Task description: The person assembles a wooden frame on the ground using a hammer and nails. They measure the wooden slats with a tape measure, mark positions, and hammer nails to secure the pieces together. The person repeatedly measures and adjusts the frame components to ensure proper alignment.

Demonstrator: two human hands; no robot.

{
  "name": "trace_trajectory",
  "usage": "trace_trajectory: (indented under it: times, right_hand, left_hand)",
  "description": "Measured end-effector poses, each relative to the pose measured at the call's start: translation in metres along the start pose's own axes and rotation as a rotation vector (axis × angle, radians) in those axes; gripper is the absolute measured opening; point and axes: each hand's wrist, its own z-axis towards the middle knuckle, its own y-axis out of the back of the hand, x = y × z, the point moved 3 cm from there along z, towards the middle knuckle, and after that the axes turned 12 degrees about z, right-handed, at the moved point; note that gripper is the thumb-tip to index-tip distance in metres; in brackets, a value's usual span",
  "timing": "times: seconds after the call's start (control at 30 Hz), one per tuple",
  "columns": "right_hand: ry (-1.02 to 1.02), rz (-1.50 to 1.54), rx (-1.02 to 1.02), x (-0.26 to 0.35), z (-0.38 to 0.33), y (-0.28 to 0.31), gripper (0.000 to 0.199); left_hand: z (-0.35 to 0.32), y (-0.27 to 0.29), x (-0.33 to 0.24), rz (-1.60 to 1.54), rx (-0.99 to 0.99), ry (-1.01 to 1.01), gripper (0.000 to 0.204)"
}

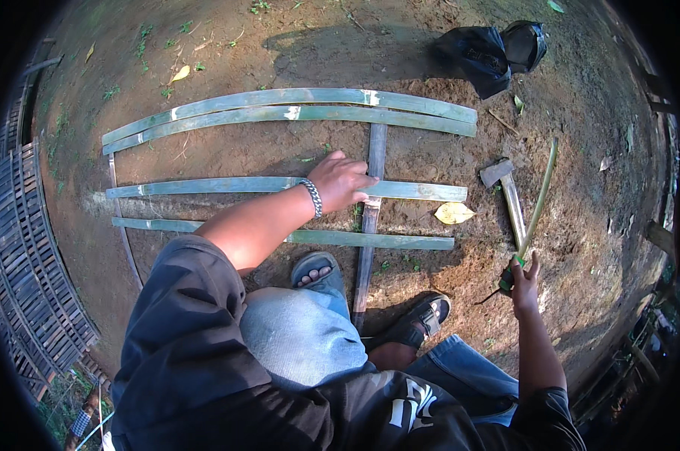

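Several flat green bamboo slats [265, 186] lie crosswise on the ground, over a darker upright strip [370, 218] and a thin strip [123, 218] at their left ends. My left hand [341, 182], with a chain bracelet at the wrist, is closed on one middle slat, close to where it crosses the dark strip. Off to the right, my right hand [526, 286] grips the green handle of a machete [541, 194], its long narrow blade pointing away from me. Beside the blade lies a hammer [511, 199] with a wooden handle.
A black plastic bag [475, 56] sits at the far right, casting a shadow. One yellow leaf [454, 213] rests by the slats' right ends. A slatted bamboo panel [35, 263] stands along the left edge. My sandalled feet [422, 319] are close to the dark strip.
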Motion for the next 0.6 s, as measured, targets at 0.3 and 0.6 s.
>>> trace_trajectory:
  times: [0.3,0.6]
  right_hand:
    - [0.206,-0.793,-0.494,0.019,0.168,0.18,0.099]
    - [0.79,-1.363,-0.127,0.11,0.047,-0.109,0.068]
  left_hand:
    - [0.019,-0.002,-0.009,0.009,0.005,-0.05,0.042]
    - [0.006,0.01,-0.012,0.194,0.101,-0.079,0.042]
